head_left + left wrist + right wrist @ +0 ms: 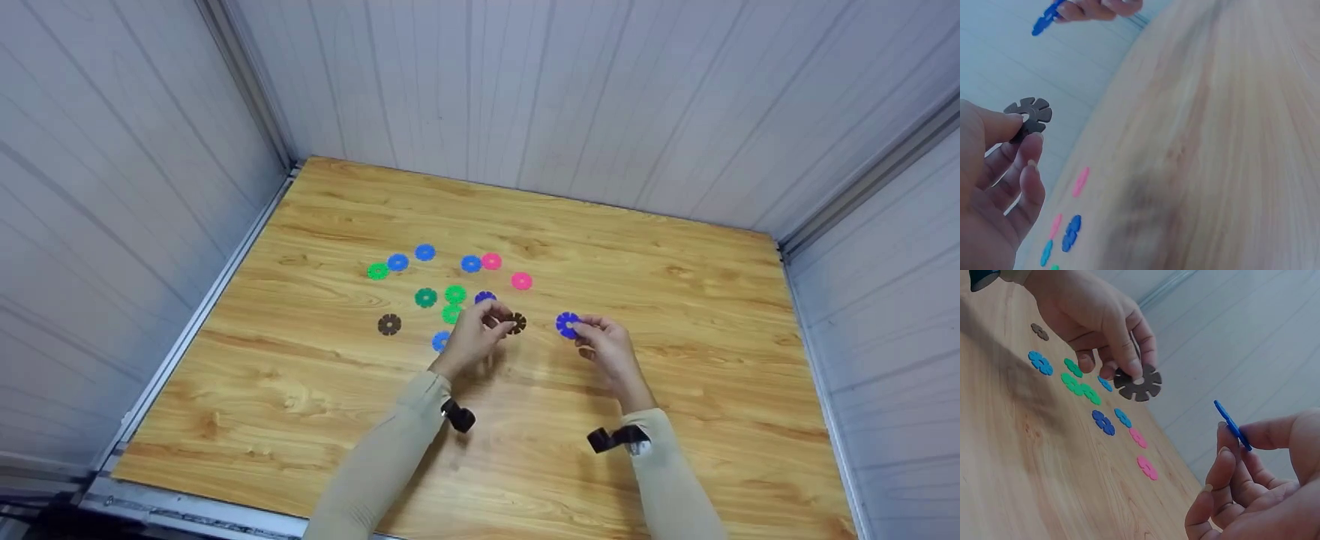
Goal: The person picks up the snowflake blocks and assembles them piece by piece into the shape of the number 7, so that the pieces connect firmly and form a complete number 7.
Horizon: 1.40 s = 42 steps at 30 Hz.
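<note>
Between thumb and fingers, my left hand (474, 337) pinches a dark brown notched disc (1138, 383) with a hole in its middle. My right hand (609, 351) pinches a dark blue notched disc (568, 325) by its edge. Both discs are held above the table, apart from each other. In the right wrist view the blue disc (1232, 426) shows nearly edge-on, while the brown one faces the camera. Another dark blue disc (1103, 423) lies on the table near the left hand, partly covered by it in the head view.
Several more notched discs lie scattered on the wooden table (705, 360): pink (522, 281), light blue (425, 253), green (455, 294), dark green (426, 298) and brown (389, 324). Pale panel walls (525, 90) stand along the back and both sides.
</note>
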{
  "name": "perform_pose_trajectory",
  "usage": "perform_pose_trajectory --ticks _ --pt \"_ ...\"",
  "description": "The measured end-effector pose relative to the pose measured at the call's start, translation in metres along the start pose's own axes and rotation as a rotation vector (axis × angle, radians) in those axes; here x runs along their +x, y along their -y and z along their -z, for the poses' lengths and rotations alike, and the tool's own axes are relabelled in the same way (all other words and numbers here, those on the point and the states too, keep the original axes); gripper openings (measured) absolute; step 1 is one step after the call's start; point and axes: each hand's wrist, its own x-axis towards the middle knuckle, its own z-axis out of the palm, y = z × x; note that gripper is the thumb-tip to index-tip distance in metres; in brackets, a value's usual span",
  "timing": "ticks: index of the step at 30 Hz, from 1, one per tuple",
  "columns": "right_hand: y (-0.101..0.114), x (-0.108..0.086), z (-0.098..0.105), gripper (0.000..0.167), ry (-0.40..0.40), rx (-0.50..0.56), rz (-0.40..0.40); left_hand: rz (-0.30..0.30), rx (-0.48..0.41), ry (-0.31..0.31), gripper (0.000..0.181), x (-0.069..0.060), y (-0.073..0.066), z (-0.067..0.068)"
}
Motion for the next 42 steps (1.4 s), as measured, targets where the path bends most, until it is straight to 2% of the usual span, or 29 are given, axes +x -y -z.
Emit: perform_pose_trajectory --ticks 2,8,15,22,26,37,42 --pt "0.000 0.000 -0.001 0.014 0.001 -0.003 0.007 -0.016 -0.036 0.001 0.011 -0.001 -0.004 0.000" --pt "-0.001 -0.002 -0.005 0.010 -0.011 -0.005 0.023 -0.009 -0.117 0.014 0.014 -0.004 -0.012 0.000" --pt "-0.003 -0.006 -0.013 0.011 0.012 0.044 0.030 -0.054 -0.119 0.032 0.014 -0.006 -0.023 -0.005" --pt "-0.007 -0.010 -0.015 0.009 0.021 0.083 0.024 -0.073 -0.140 0.081 0.010 -0.015 -0.055 -0.001" --pt "-0.008 -0.010 -0.016 0.010 0.032 0.088 0.030 -0.073 -0.138 0.099 0.009 -0.017 -0.062 0.000" --pt "-0.008 -0.012 -0.018 0.010 0.050 0.079 0.048 -0.083 -0.111 0.131 0.007 -0.016 -0.062 -0.004" --pt "-0.011 -0.014 -0.020 0.012 0.052 0.085 0.052 -0.100 -0.071 0.116 0.005 -0.011 -0.039 -0.008"
